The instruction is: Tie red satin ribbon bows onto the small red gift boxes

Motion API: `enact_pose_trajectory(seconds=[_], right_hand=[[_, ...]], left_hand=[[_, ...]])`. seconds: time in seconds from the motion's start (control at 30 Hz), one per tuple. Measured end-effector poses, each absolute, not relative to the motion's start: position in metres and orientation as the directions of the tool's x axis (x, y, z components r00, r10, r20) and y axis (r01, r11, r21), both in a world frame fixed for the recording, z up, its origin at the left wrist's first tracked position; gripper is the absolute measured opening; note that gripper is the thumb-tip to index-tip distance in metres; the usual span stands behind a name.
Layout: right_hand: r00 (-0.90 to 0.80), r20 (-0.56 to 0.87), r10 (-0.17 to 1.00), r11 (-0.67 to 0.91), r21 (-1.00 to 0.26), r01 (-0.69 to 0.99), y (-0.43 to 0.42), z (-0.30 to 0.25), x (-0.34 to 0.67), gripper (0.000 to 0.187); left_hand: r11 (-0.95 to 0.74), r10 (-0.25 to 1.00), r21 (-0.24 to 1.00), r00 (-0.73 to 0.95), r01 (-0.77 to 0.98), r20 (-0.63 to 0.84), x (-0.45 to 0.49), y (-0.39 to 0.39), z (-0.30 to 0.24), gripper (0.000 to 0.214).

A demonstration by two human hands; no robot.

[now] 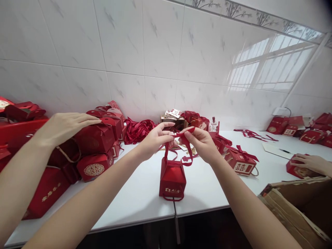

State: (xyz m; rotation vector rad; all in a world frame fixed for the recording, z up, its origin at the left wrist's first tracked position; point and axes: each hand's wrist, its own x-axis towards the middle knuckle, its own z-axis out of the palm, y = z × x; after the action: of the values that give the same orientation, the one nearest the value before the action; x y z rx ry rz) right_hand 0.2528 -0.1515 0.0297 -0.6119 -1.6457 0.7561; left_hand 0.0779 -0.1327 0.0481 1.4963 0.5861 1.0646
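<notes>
A small red gift box point(173, 176) with gold lettering stands upright on the white table in front of me. A red ribbon point(191, 152) rises from its top in loops up to my fingers. My left hand point(157, 138) pinches the ribbon above the box between thumb and index finger, the other fingers stretched out. Beside it, my right hand point(203, 141) grips the ribbon between thumb and curled fingers. The crossing of the ribbon is partly hidden by my fingertips. Across the lower front of the box hangs a red cord handle point(173, 199).
At the left, a co-worker's hand point(66, 128) rests over stacked red boxes point(97, 138). Bunched ribbon point(140, 130) lies by the wall. Another person's hand point(311, 162) touches a box at the right. An open cardboard carton point(280, 204) stands at the near right.
</notes>
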Motion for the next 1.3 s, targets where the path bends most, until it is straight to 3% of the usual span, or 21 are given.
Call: enact_pose_trajectory(seconds=[0.1,0.23,0.37,0.6,0.73,0.83,1.03,1.17,1.23,1.3], right_hand=[[-0.358,0.746,0.561,0.827,-0.489,0.277,-0.151,0.025,0.262,0.021],[-0.431,0.824,0.366,0.865,-0.131,0.484,-0.150,0.022,0.265,0.022],[-0.413,0.860,0.300,0.829,-0.021,0.558,-0.148,0.017,0.262,0.024],[-0.297,0.912,0.282,0.839,-0.084,0.537,-0.145,0.004,0.259,0.030],[-0.141,0.913,0.382,0.827,-0.270,0.494,-0.152,0.001,0.258,0.027],[0.029,0.898,0.438,0.767,-0.390,0.509,-0.160,-0.007,0.264,0.019],[0.228,0.783,0.578,0.484,-0.554,0.677,-0.180,-0.068,0.318,0.021],[0.348,0.616,0.707,0.176,-0.629,0.757,-0.185,-0.127,0.364,0.037],[0.318,0.538,0.780,0.126,-0.634,0.763,-0.182,-0.146,0.372,0.039],[0.321,0.561,0.763,0.125,-0.616,0.778,-0.178,-0.151,0.368,0.041]], left_hand=[[-0.086,0.862,0.951,0.457,-0.296,0.220,0.073,-0.128,0.045,0.042],[-0.012,0.882,0.928,0.434,-0.373,0.185,0.070,-0.128,0.046,0.034],[-0.111,0.879,0.926,0.399,-0.360,0.261,0.069,-0.132,0.046,0.036],[-0.445,0.810,0.880,0.346,-0.164,0.474,0.072,-0.143,0.036,0.042],[-0.679,0.728,0.733,0.165,0.040,0.665,0.071,-0.144,0.034,0.040],[-0.744,0.650,0.627,0.029,0.231,0.760,0.060,-0.142,0.030,0.031],[-0.625,0.591,0.472,-0.018,0.622,0.806,-0.006,-0.144,-0.031,0.015],[-0.387,0.788,0.481,0.012,0.787,0.615,-0.051,-0.144,-0.095,0.012],[-0.348,0.865,0.485,0.074,0.802,0.497,-0.056,-0.142,-0.113,0.013],[-0.375,0.868,0.471,0.124,0.799,0.481,-0.049,-0.140,-0.117,0.014]])
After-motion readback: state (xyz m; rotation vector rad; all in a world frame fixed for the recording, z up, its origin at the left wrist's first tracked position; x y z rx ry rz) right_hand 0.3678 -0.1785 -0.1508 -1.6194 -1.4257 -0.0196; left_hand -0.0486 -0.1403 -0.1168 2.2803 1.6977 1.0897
